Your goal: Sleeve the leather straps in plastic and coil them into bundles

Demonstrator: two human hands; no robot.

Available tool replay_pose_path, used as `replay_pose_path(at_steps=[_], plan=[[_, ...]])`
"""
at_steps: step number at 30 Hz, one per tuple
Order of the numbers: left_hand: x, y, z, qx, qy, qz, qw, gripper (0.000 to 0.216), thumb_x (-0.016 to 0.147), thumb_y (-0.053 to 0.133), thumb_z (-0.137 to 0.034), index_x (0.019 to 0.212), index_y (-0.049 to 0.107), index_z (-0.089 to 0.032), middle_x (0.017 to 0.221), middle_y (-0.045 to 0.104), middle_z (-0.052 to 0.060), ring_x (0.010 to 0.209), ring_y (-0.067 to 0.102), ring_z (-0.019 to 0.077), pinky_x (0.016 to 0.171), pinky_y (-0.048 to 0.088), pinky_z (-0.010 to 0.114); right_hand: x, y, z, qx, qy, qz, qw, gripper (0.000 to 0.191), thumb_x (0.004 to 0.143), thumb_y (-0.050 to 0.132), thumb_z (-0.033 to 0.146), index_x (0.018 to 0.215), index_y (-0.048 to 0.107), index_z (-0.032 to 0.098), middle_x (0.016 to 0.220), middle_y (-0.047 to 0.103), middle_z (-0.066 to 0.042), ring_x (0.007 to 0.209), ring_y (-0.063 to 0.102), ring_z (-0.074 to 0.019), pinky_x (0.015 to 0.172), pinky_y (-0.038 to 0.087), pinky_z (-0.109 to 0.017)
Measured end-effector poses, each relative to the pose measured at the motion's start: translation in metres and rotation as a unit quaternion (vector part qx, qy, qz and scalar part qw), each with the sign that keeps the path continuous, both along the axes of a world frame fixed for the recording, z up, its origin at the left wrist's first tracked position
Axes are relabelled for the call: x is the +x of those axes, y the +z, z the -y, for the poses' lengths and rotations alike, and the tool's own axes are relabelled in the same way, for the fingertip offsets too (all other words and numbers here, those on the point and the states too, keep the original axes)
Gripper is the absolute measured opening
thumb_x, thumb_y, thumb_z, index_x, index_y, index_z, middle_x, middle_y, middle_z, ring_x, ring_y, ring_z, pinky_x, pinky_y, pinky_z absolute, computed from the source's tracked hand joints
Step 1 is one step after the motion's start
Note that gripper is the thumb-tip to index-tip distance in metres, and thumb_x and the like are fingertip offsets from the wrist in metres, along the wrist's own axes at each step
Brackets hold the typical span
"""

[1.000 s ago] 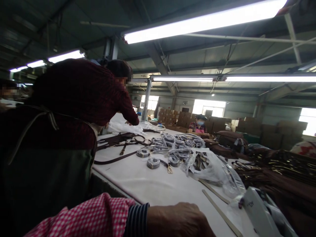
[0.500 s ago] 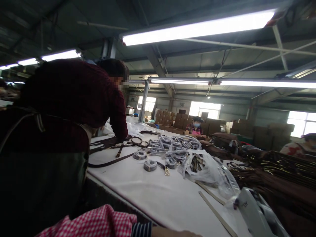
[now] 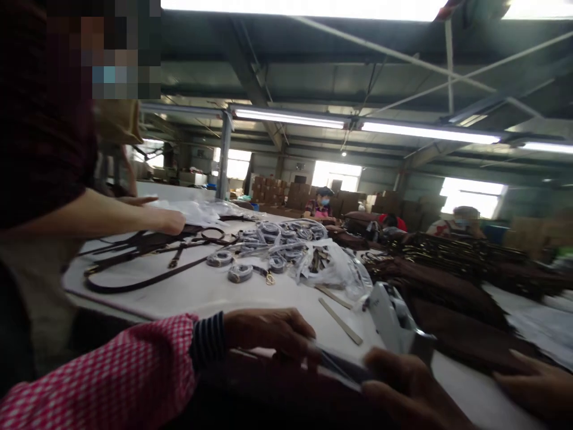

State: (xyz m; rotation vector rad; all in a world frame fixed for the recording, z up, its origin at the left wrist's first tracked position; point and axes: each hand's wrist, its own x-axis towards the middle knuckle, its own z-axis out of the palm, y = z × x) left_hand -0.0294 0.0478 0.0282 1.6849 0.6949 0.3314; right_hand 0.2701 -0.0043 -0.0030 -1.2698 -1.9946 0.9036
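Observation:
My left hand [image 3: 275, 331], below a pink-checked sleeve and striped cuff, has its fingers closed on one end of a dark strap in clear plastic film [image 3: 342, 365]. On the strap's other end, my right hand [image 3: 405, 379] is closed too, blurred by motion. The strap is stretched between both hands, above the near table edge. A dark brown surface [image 3: 268, 388] lies under my hands, too dark to name. Just beyond them, two flat beige strips [image 3: 340, 321] rest on the white table [image 3: 179, 304]. A grey machine or dispenser [image 3: 391, 316] stands beyond my right hand.
Coiled, film-wrapped straps [image 3: 239, 273] are heaped mid-table, beside a clear plastic bag [image 3: 324, 266] of strips. Loose dark straps [image 3: 147, 283] lie at left, near a co-worker's arm [image 3: 111, 215]. Brown bags [image 3: 452, 304] are piled right. Another person's hand [image 3: 532, 376] reaches in there.
The view has turned downward and right. Both my hands and the held strap have come into sight. The co-worker at left has straightened up from leaning over the table.

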Motion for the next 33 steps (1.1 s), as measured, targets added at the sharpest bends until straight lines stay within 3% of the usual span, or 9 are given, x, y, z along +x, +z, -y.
replay_pose_path(at_steps=[3,8,12,18,24,30,33], plan=[[-0.006,0.004,-0.009,-0.014,-0.021,-0.005,1.0,0.035,0.091,0.071,-0.048,0.095,0.08,-0.014,0.066,0.068,0.003,0.053,0.057,0.012,0.056,0.046,0.022,0.001,0.016,-0.011,0.0,0.005,-0.043,0.999,0.043,0.073,0.084,0.049,0.104,0.075,0.021,0.085,0.069,-0.002,0.079,0.062,-0.0208,0.067,0.046,-0.029],[-0.01,0.005,-0.007,-0.036,-0.005,0.028,0.999,0.033,0.092,0.071,-0.044,0.101,0.077,-0.013,0.064,0.07,0.004,0.046,0.056,0.0098,0.049,0.045,0.019,-0.002,0.038,-0.02,0.089,0.013,-0.103,0.991,0.026,0.076,0.086,0.036,0.095,0.08,0.018,0.087,0.073,-0.003,0.085,0.062,-0.0198,0.077,0.045,-0.031],[-0.005,-0.001,-0.001,-0.078,-0.023,0.055,0.995,0.043,0.095,0.063,-0.053,0.113,0.072,-0.015,0.068,0.074,0.007,0.046,0.061,0.0129,0.048,0.048,0.021,-0.008,0.038,-0.026,0.089,0.031,-0.122,0.988,0.021,0.077,0.087,0.03,0.094,0.082,0.018,0.085,0.075,-0.002,0.084,0.062,-0.0185,0.077,0.045,-0.03],[0.003,-0.016,-0.006,-0.056,0.036,0.028,0.997,0.042,0.087,0.071,-0.055,0.086,0.072,-0.014,0.058,0.068,0.003,0.042,0.055,0.0102,0.042,0.038,0.018,-0.017,0.037,-0.029,0.073,0.066,-0.101,0.99,0.024,0.078,0.088,0.032,0.095,0.082,0.017,0.084,0.073,-0.002,0.081,0.061,-0.0171,0.072,0.044,-0.028],[-0.002,-0.012,0.002,0.024,0.041,0.027,0.998,0.039,0.089,0.068,-0.05,0.074,0.069,-0.014,0.059,0.063,0.001,0.049,0.05,0.0107,0.049,0.037,0.021,-0.016,0.033,-0.026,0.047,0.068,-0.063,0.995,0.03,0.079,0.087,0.034,0.103,0.082,0.017,0.093,0.076,-0.005,0.09,0.063,-0.0203,0.079,0.047,-0.029],[0.004,-0.013,0.012,-0.018,0.092,0.051,0.994,0.031,0.087,0.072,-0.045,0.082,0.066,-0.015,0.066,0.056,-0.002,0.052,0.039,0.0089,0.048,0.029,0.02,-0.014,0.034,-0.027,0.067,0.065,-0.053,0.994,0.029,0.083,0.084,0.036,0.103,0.081,0.016,0.093,0.075,-0.005,0.088,0.063,-0.02,0.074,0.048,-0.029],[0.006,-0.014,0.01,-0.006,0.087,0.063,0.994,0.029,0.088,0.072,-0.043,0.083,0.068,-0.015,0.064,0.056,-0.002,0.053,0.04,0.0088,0.048,0.03,0.02,-0.01,0.035,-0.028,0.089,0.07,-0.039,0.993,0.028,0.085,0.083,0.035,0.105,0.08,0.016,0.095,0.075,-0.005,0.09,0.064,-0.0207,0.077,0.048,-0.03]])
